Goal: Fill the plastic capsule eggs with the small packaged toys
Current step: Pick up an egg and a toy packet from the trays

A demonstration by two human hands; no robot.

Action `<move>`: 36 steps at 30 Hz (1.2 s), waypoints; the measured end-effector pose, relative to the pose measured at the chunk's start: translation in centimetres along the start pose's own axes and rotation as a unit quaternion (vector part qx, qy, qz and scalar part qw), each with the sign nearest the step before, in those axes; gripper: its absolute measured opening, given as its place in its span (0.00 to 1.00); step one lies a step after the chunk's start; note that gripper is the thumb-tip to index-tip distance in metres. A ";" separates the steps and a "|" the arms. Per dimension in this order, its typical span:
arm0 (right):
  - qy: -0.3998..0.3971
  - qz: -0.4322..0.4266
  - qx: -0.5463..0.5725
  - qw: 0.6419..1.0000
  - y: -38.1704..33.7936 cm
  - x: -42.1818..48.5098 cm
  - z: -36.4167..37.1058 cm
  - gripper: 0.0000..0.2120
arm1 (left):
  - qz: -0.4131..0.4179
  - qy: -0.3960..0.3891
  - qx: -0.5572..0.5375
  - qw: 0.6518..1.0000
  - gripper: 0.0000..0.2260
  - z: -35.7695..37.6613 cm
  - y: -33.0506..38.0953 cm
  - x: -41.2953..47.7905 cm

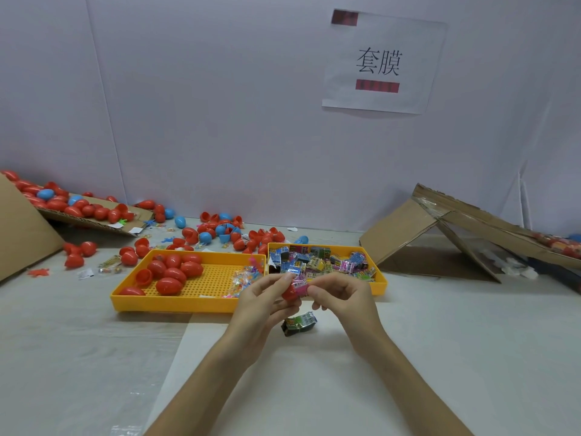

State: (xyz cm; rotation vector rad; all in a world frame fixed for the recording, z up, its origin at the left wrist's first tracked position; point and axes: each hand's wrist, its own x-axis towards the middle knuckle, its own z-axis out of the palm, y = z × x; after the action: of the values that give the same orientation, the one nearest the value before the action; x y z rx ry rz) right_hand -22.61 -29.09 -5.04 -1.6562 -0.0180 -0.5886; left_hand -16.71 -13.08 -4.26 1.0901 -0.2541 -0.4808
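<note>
My left hand [262, 302] grips a red egg half [289, 292] in front of the trays. My right hand [341, 297] pinches a pink packaged toy [301, 286] at the mouth of that half. A black and green packaged toy [298, 323] lies on the table just below both hands. The left yellow tray [176, 302] holds several red eggs [171, 273] and clear bags of small coloured toys [243, 278]. The right yellow tray [380, 280] is piled with small packaged toys [317, 262].
Red and blue eggs [217, 231] lie scattered behind the trays and on a cardboard flap [94, 221] at the left. A folded cardboard box [446, 234] stands at the right. A white wall with a paper sign [379, 62] closes the back.
</note>
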 end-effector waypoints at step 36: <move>0.072 -0.208 -0.218 0.951 -0.3 -0.7 0.5 0.05 | 0.123 0.034 0.136 0.982 0.05 0.2 -0.4 0.1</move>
State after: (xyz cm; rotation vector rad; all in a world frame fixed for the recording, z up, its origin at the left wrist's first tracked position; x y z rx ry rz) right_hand -23.11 -28.31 -5.07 -2.0501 -0.1421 -1.0959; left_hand -16.86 -13.44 -4.49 1.3185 -0.3975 -0.1890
